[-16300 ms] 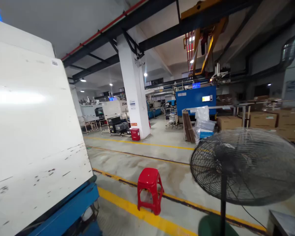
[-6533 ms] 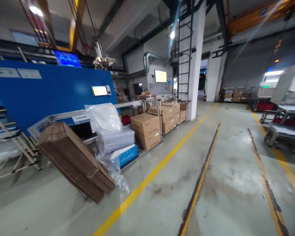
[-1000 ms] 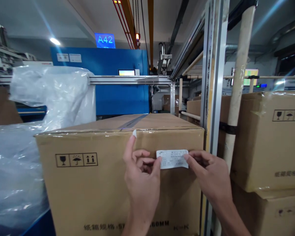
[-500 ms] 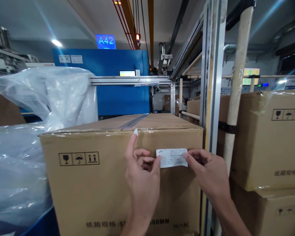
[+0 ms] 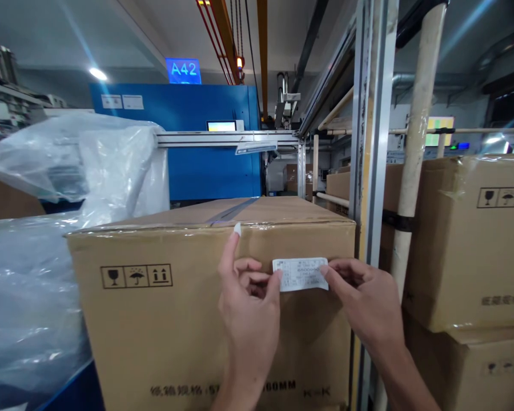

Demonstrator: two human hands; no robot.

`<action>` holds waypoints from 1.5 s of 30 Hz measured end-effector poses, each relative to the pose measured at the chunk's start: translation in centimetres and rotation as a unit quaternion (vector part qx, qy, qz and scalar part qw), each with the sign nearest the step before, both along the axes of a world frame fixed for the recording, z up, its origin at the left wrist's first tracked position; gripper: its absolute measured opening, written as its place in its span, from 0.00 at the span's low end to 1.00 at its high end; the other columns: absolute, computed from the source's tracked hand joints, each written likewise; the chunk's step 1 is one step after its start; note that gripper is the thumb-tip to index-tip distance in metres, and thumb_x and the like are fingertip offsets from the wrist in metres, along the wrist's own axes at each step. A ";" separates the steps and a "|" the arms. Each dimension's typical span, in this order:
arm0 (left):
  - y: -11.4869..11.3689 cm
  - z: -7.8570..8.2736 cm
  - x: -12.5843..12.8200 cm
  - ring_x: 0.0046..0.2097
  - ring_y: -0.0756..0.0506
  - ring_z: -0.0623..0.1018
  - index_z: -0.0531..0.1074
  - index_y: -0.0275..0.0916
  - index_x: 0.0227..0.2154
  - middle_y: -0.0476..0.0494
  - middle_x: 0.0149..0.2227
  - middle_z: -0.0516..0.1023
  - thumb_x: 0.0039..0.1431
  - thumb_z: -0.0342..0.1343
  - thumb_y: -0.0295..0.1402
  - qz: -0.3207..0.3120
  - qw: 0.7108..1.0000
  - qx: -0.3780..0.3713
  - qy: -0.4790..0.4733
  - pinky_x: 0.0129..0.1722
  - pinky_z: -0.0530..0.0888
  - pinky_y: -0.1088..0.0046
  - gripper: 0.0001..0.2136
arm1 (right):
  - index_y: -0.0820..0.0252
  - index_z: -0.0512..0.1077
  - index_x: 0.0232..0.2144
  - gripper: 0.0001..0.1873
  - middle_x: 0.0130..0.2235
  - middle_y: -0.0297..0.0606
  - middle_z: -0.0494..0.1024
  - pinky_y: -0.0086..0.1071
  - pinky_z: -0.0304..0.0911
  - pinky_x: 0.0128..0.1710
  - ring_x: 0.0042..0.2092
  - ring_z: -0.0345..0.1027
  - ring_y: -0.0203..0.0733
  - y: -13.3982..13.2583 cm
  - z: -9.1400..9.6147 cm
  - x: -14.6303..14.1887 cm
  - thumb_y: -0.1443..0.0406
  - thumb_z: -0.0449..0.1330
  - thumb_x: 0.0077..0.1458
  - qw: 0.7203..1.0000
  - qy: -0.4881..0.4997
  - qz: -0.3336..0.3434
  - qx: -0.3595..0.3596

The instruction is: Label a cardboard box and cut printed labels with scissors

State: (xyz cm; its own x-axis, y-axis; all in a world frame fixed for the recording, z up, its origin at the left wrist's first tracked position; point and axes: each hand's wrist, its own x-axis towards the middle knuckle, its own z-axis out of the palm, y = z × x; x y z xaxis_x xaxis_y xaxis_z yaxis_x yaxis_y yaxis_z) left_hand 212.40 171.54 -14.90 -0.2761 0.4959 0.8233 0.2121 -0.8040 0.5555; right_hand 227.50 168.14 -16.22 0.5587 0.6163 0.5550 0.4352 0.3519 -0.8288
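Label (image 5: 300, 274) lying level, flat against carton (image 5: 163, 319) front. Pinched at both ends: left hand (image 5: 249, 308), right hand (image 5: 368, 305), equally near.

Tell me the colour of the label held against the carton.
White label with dark print, seen in the head view.

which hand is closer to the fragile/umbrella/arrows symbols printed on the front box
Left. The left hand is at the white label's left end, on the side of the handling symbols. The right hand pinches the label's right end, farther away on the cardboard box.
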 end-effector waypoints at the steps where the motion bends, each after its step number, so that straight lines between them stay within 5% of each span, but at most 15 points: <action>1: 0.0 0.0 0.0 0.27 0.54 0.74 0.53 0.52 0.62 0.53 0.34 0.68 0.50 0.61 0.24 0.001 1.000 0.000 0.001 0.24 0.74 0.80 0.38 | 0.55 0.79 0.28 0.14 0.27 0.33 0.79 0.31 0.64 0.29 0.29 0.70 0.39 0.0 0.0 0.0 0.52 0.64 0.47 1.000 0.000 -0.001 0.000; 15: -0.1 -0.1 -0.1 0.28 0.52 0.74 0.51 0.54 0.63 0.52 0.36 0.68 0.50 0.63 0.28 0.030 0.999 -0.018 0.022 0.29 0.76 0.74 0.40 | 0.54 0.79 0.28 0.13 0.27 0.32 0.79 0.30 0.64 0.29 0.29 0.71 0.38 0.0 0.0 -0.1 0.53 0.64 0.48 1.000 -0.010 -0.017 -0.003; 21: 0.7 -0.6 -0.8 0.28 0.52 0.66 0.52 0.52 0.63 0.54 0.33 0.66 0.44 0.67 0.33 0.126 0.991 -0.005 0.034 0.30 0.71 0.72 0.43 | 0.55 0.79 0.27 0.12 0.27 0.32 0.79 0.29 0.65 0.28 0.28 0.71 0.38 0.0 0.1 -0.1 0.53 0.64 0.48 1.000 -0.006 -0.009 0.003; 31: 1.2 -0.2 0.3 0.34 0.48 0.66 0.49 0.49 0.63 0.51 0.35 0.64 0.42 0.69 0.37 0.160 0.986 0.038 0.022 0.36 0.70 0.68 0.46 | 0.52 0.79 0.27 0.11 0.28 0.30 0.80 0.31 0.66 0.30 0.30 0.72 0.38 0.3 -0.2 -0.1 0.53 0.64 0.48 1.000 0.001 -0.005 0.010; 41: 2.2 -3.7 -2.2 0.34 0.48 0.67 0.51 0.49 0.63 0.50 0.36 0.64 0.39 0.70 0.41 0.192 0.980 0.037 0.038 0.35 0.72 0.67 0.48 | 0.52 0.79 0.28 0.11 0.29 0.30 0.80 0.30 0.67 0.30 0.31 0.73 0.39 0.2 -0.2 0.0 0.53 0.64 0.48 1.000 0.009 0.004 0.012; 45: 2.2 -3.4 -2.3 0.35 0.47 0.68 0.50 0.49 0.63 0.50 0.37 0.65 0.37 0.71 0.41 0.176 0.983 0.037 0.025 0.35 0.71 0.67 0.49 | 0.52 0.79 0.28 0.11 0.29 0.30 0.80 0.30 0.67 0.30 0.30 0.73 0.38 0.1 -0.1 -0.1 0.53 0.64 0.48 1.000 0.003 0.006 0.013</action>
